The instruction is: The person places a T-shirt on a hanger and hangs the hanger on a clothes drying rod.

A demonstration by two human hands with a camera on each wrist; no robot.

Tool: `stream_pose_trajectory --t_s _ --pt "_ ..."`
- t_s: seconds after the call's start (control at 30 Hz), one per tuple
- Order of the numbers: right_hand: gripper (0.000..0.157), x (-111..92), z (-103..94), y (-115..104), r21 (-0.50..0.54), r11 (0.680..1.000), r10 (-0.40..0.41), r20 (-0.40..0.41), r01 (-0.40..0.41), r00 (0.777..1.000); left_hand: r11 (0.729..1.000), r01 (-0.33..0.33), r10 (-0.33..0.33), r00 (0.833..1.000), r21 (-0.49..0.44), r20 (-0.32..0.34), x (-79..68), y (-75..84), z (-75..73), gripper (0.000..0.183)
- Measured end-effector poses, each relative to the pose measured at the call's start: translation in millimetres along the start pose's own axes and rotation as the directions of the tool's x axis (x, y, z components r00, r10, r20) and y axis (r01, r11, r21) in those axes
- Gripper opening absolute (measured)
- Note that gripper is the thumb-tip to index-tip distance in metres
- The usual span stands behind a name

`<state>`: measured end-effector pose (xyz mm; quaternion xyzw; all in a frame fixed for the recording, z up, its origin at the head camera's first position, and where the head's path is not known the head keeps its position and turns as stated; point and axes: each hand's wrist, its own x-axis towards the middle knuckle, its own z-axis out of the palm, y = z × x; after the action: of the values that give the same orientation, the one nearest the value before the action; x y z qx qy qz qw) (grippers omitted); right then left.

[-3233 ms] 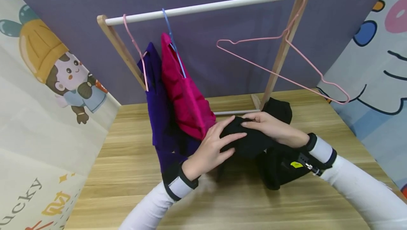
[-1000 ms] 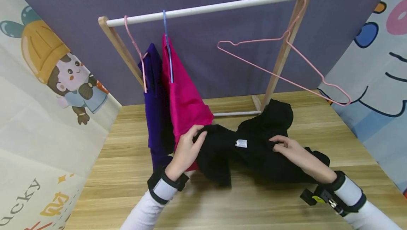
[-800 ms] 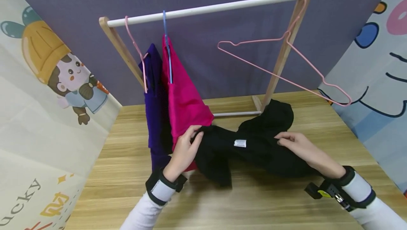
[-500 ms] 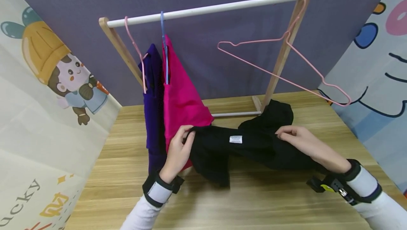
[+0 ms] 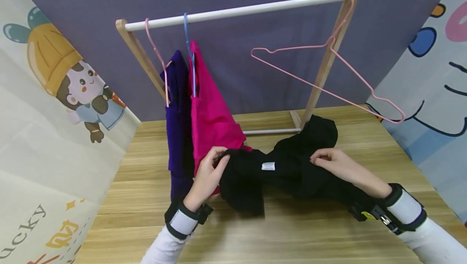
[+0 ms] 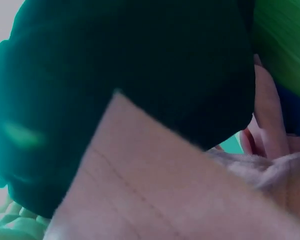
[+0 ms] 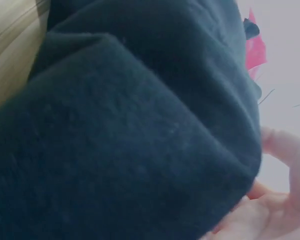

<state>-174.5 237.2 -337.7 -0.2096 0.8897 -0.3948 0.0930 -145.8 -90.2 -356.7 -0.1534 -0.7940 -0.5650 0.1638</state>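
A black garment (image 5: 284, 174) stretches between both hands in the head view, with a small white label (image 5: 268, 166) showing near its upper edge. My left hand (image 5: 206, 177) pinches the garment's left end between thumb and fingers. At its right part, my right hand (image 5: 337, 166) pinches the cloth. The rest of the garment hangs and bunches towards the wooden table; its exact kind does not show. In the left wrist view dark cloth (image 6: 155, 60) fills most of the frame. Folded dark cloth (image 7: 115, 135) hides part of the right hand (image 7: 275, 200) in the right wrist view.
A rack with a white rail (image 5: 237, 11) stands behind. On it hang a purple garment (image 5: 178, 142) on a pink hanger, a magenta garment (image 5: 213, 126) on a blue hanger, and a bare pink hanger (image 5: 292, 69) at right. Printed panels flank the table (image 5: 146, 215).
Earlier, both hands were close together on the bunched garment. They have since moved apart, spreading the cloth and bringing the white label into sight. The magenta garment has swung slightly.
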Motion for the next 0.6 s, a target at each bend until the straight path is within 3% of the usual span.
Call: stream_pose_trajectory --t_s 0.17,0.4,0.5,0.6 --pt "0.011 3.0 4.1 10.6 0.000 1.000 -0.022 0.052 0.022 0.998 0.999 0.012 -0.015 0.996 0.038 0.088 -2.6 -3.4 0.6 0.014" --pt "0.009 5.1 1.0 17.1 0.075 0.991 -0.121 0.122 0.112 0.985 0.995 0.001 -0.012 0.995 0.101 0.103 -4.4 -5.4 2.4 0.012" --pt "0.011 6.3 -9.7 12.2 0.073 0.991 -0.117 0.098 0.110 0.988 0.994 -0.007 -0.004 0.995 0.111 0.100 -4.7 -6.1 2.9 0.012" --pt "0.011 8.3 -22.9 7.6 0.024 0.993 -0.117 0.025 0.116 0.993 0.992 0.002 -0.015 0.994 0.124 0.104 -5.3 -6.1 3.5 0.011"
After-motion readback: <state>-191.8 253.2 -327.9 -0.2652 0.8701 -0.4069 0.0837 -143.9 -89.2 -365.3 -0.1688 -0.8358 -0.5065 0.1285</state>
